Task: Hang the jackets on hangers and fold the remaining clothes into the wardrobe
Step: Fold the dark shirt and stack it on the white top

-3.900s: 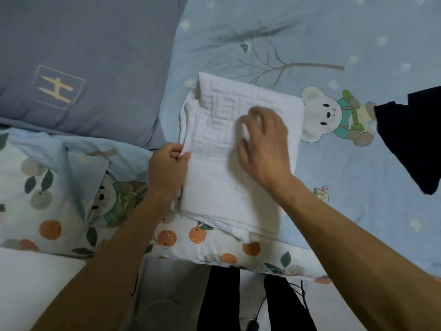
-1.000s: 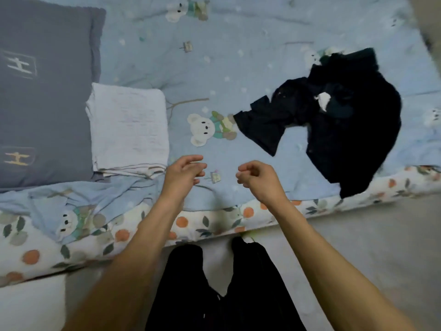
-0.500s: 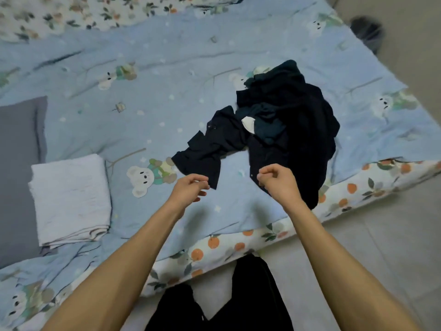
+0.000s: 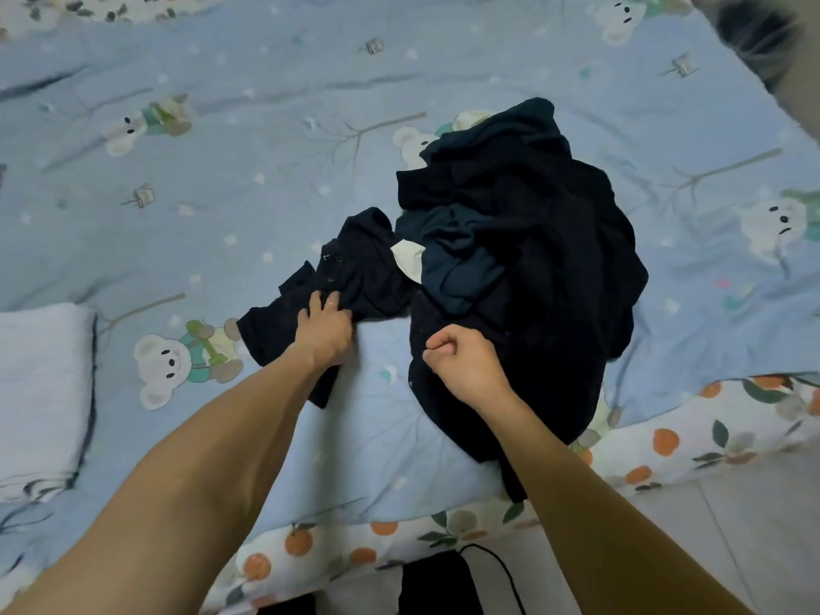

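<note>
While both our bare forearms reach out over the light blue bear-print bedsheet (image 4: 248, 179), our left hand (image 4: 324, 332) lies on the sleeve of the crumpled dark navy jacket (image 4: 523, 268), its fingers (image 4: 316, 304) stretched fairly straight and pressing down on the cloth next to a row of small buttons. We cannot tell whether the thumb pinches any fabric under the palm. Just to the right of that hand, a strip of bare sheet separates it from our right hand (image 4: 466, 364), which hovers at the near left edge of the jacket's main heap. This hand is curled into a loose fist, thumb against the bent fingers; whether a fold of the dark cloth is caught inside that curl is not clear from here. Beyond the right hand, the heap shows a teal lining and a small white tag (image 4: 408, 258). Well to the left of the left hand, a folded white textured garment (image 4: 40, 392) lies flat on the sheet. Below both wrists, the orange-and-leaf printed bed edge (image 4: 710, 437) hangs toward the floor.
</note>
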Demonstrator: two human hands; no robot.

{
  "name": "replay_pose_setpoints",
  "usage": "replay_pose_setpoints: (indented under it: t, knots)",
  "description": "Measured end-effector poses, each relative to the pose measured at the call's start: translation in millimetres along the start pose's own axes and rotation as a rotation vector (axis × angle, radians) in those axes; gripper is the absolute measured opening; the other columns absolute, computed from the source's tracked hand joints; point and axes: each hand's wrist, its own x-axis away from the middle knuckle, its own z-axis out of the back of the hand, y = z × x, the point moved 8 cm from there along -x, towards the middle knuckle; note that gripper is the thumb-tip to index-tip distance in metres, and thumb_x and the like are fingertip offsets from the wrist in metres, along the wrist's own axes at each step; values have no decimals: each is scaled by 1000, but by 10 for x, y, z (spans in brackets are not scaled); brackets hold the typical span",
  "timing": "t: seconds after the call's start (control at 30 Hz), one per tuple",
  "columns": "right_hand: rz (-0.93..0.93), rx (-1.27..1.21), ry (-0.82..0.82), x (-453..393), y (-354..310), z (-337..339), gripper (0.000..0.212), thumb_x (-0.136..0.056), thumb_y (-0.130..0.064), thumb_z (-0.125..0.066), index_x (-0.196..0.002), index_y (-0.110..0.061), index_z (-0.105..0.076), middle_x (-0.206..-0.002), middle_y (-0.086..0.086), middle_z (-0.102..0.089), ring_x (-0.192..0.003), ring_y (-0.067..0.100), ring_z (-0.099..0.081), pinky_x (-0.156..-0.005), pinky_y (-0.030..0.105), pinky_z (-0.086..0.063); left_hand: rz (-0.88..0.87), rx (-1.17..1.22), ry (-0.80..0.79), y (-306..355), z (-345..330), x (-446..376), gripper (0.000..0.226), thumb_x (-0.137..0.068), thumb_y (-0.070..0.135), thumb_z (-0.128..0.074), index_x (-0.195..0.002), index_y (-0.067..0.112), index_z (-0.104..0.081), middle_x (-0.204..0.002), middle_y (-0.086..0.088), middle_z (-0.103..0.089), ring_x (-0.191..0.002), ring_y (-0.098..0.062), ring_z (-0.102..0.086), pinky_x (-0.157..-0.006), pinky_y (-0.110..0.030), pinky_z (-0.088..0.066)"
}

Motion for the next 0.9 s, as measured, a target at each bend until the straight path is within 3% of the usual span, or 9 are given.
replay_pose_setpoints:
  t: [0.1, 0.27, 0.33, 0.5, 0.6, 0.67, 0.73, 0.8, 0.9]
  knots:
    - [-1, 2, -15, -47, 46, -18, 5, -88, -18, -64, -89, -22, -67, -67, -11, -62, -69, 6, -58, -62, 17, -46, -25, 285, 186, 9, 132, 128, 42, -83, 3, -52, -120, 14, -66, -129, -7, -59, -125, -29, -50, -106, -37, -38]
    - [18, -9, -31, 328, -28, -159, 8, -88, -16, -63, -95, -18, -67, -74, -7, -65, -65, 3, -56, -52, 7, -40, 43, 652, 365, -337, 423, 1097, 30, -83, -4, -58, -94, 19, -74, -101, 2, -69, -97, -19, -62, -84, -25, -45]
    - [53, -12, -16, 537, -138, -259, 13, -87, -14, -61, -99, -17, -66, -80, -2, -66, -68, 10, -58, -61, 13, -47, -20, 704, 409, -526, 574, 1602, 35, -81, -8, -62, -85, 26, -70, -89, 9, -66, -84, -11, -60, -77, -25, -47]
    - [326, 215, -223, 1155, -664, -810, 70, -87, -33, -71, -147, -27, -37, -138, -5, -42, -117, 8, -45, -100, 31, -44, -114, 867, 455, -1030, 862, 2586, 50, -79, -15, -64, -76, 35, -61, -86, 18, -65, -75, -5, -58, -69, -13, -44]
    - [454, 427, -235, 1536, -1053, -1232, 84, -83, -39, -72, -153, -27, -27, -153, -1, -27, -138, 18, -28, -110, 37, -37, -139, 959, 446, -1360, 991, 3067, 51, -81, -16, -60, -77, 35, -62, -83, 14, -66, -73, -7, -58, -71, -18, -46]
    - [485, 439, -191, 1715, -1270, -1404, 50, -84, -24, -65, -132, -21, -54, -138, 5, -46, -130, 27, -41, -100, 35, -43, -185, 984, 450, -1525, 1087, 3333, 49, -81, -18, -57, -79, 30, -62, -84, 12, -65, -73, -5, -56, -71, -16, -45]
    - [458, 312, -148, 1981, -1504, -1510, 19, -79, -9, -53, -92, -21, -60, -94, 1, -60, -96, 28, -58, -70, 23, -42, -178, 1013, 449, -1813, 1126, 3614, 45, -82, -17, -55, -87, 27, -60, -87, 12, -63, -75, -3, -56, -70, -14, -44]
    - [410, 164, -103, 2198, -1698, -1580, 25, -80, 1, -48, -81, -23, -53, -74, -7, -55, -74, 21, -54, -56, 14, -34, -114, 1044, 434, -2163, 1030, 3792, 47, -81, -13, -52, -101, 29, -55, -88, 9, -62, -76, -7, -57, -69, -22, -45]
    - [408, -1, -40, 2462, -2012, -1601, 26, -81, 5, -47, -84, -16, -61, -79, -1, -64, -74, 15, -58, -61, 18, -42, 20, 1019, 378, -2558, 783, 3893, 61, -73, -8, -52, -115, 37, -49, -80, -4, -58, -71, -20, -56, -66, -32, -46]
